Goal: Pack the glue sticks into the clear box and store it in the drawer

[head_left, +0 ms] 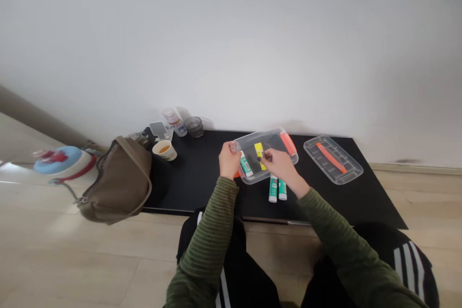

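My left hand (229, 160) is closed on the left end of a clear plastic box (270, 137) with orange end clips, which is tilted a little above the black table. A green and white glue stick (246, 165) lies inside at the left, beside my left fingers. My right hand (283, 167) reaches over the box's near side, its fingers pinched on a small yellow stick-shaped item (258, 148) with dark marks. What kind of item this is, I cannot make out. Under my right wrist, two more glue sticks, one left (273, 190) and one right (282, 190), lie on the table.
On the black table (202, 178), a clear lid with an orange handle (331, 158) lies at the right. A paper cup of amber liquid (165, 150), a dark glass bowl (194, 126), a bottle (174, 121) and a brown bag (119, 180) are at the left. A wall stands behind.
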`<state>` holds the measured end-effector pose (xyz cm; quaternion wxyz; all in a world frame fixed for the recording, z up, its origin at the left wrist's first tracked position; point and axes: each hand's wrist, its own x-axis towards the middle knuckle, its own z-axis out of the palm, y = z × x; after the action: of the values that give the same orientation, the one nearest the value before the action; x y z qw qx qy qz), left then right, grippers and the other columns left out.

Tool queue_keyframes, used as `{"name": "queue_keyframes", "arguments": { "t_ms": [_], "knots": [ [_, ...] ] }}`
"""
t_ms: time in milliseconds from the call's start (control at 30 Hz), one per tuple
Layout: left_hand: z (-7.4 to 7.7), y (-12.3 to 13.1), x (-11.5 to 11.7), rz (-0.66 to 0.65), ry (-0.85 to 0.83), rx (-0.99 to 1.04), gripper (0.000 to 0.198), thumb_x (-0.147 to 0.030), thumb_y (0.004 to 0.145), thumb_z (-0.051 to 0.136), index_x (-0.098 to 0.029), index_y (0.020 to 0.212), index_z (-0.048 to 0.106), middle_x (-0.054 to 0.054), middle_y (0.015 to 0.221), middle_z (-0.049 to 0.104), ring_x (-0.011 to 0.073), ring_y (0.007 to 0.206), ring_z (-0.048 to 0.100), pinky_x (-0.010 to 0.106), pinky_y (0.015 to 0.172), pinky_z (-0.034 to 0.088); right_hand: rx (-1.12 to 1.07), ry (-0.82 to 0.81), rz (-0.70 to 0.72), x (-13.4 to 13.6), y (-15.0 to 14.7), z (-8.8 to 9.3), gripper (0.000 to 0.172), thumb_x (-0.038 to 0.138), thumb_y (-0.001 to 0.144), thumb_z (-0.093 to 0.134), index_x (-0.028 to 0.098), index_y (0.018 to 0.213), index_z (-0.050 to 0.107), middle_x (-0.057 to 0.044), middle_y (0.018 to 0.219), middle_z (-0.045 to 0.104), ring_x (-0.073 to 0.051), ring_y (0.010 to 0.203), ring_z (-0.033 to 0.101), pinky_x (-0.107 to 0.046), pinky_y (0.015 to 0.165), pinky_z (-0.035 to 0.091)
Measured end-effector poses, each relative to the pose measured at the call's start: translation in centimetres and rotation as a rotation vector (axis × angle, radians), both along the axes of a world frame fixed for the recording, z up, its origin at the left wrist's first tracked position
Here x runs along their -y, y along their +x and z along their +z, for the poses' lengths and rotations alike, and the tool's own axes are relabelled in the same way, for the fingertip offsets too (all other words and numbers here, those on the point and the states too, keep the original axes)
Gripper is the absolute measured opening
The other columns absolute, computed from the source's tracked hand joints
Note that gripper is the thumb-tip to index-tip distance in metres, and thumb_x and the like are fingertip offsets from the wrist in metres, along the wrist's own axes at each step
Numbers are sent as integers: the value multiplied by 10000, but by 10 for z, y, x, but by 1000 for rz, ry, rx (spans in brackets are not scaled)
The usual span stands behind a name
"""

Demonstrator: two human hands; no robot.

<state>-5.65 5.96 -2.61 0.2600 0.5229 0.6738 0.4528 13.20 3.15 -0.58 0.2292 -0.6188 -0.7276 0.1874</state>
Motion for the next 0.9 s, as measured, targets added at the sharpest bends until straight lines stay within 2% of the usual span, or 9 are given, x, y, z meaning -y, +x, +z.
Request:
{"name": "queue_keyframes", "arguments": {
  "t_ms": [100,200,367,567,700,800,900],
  "knots": [
    [3,1,1,-4,-3,-3,288,-75,713,564,-197,973,583,22,937,683,168,859,622,274,808,460,267,-199,-10,-17,-14,-6,231,357,871,557,206,971,700,-93,978,728,-229,903,674,-287,738,469],
    [4,1,1,-10,-6,-5,297,-67,702,563,-195,968,581,18,929,679,161,842,617,268,796,458,412,-303,20,-27,-25,-11,289,353,867,561,182,1050,704,-140,1048,715,-251,936,679,-291,725,483],
    [0,0,0,-1,0,-30,271,-96,715,559,-205,962,579,12,904,671,167,827,609,277,788,459,441,-340,68,-32,-29,-19,281,279,821,606,174,1053,723,-151,1036,715,-267,926,687,-306,719,496],
    [0,1,2,-17,18,-17,302,-76,701,549,-201,974,575,13,930,677,163,858,619,269,798,456,394,-301,63,-28,-24,-21,298,230,859,546,271,1101,715,-98,1100,713,-239,982,671,-301,757,488],
    [1,2,2,-13,10,0,320,-62,695,553,-197,984,580,15,934,681,158,856,621,265,794,458,259,-144,-10,-19,-16,-16,297,232,902,486,283,1089,711,-58,1082,729,-216,989,661,-291,786,484],
    [-1,1,1,-9,17,27,324,-61,692,555,-195,987,581,13,920,681,156,843,622,262,780,461,-76,155,-63,1,3,-17,265,246,903,491,254,1048,713,-32,1023,739,-181,910,669,-278,799,494],
    [-3,1,0,-6,22,34,321,-60,691,554,-197,980,583,11,915,681,156,839,624,260,775,462,-382,394,-241,33,29,-28,259,290,902,497,200,1053,687,-53,962,723,-159,801,656,-269,744,505]
  ]
}}
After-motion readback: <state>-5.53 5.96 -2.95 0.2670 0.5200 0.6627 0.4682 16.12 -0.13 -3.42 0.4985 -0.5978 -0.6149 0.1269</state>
